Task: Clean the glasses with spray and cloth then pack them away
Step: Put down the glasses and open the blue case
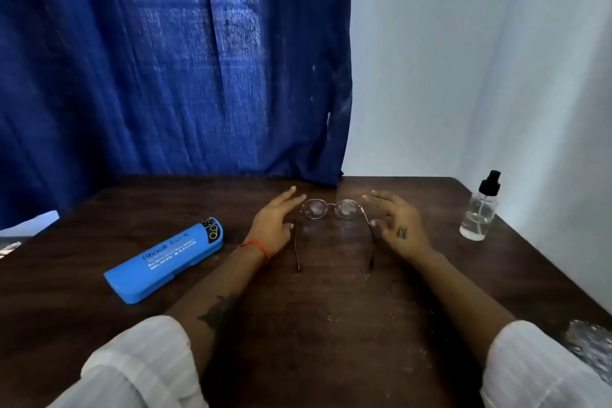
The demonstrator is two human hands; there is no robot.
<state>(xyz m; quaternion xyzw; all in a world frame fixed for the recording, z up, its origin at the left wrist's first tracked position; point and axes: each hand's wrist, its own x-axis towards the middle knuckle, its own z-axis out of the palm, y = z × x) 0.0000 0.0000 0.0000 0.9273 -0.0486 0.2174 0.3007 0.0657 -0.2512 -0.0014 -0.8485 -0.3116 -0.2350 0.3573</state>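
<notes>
Head view: glasses point(332, 209) lie unfolded near the surface's point(331, 325) far edge, left hand point(275, 220) and right hand point(395, 225) flanking them with fingers spread, blue case point(165, 263) toward the left edge, spray bottle point(480, 209) by the right edge.

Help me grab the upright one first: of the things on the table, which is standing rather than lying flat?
The clear spray bottle with the black pump top, at the table's far right. The blue case and the glasses both lie flat.
</notes>
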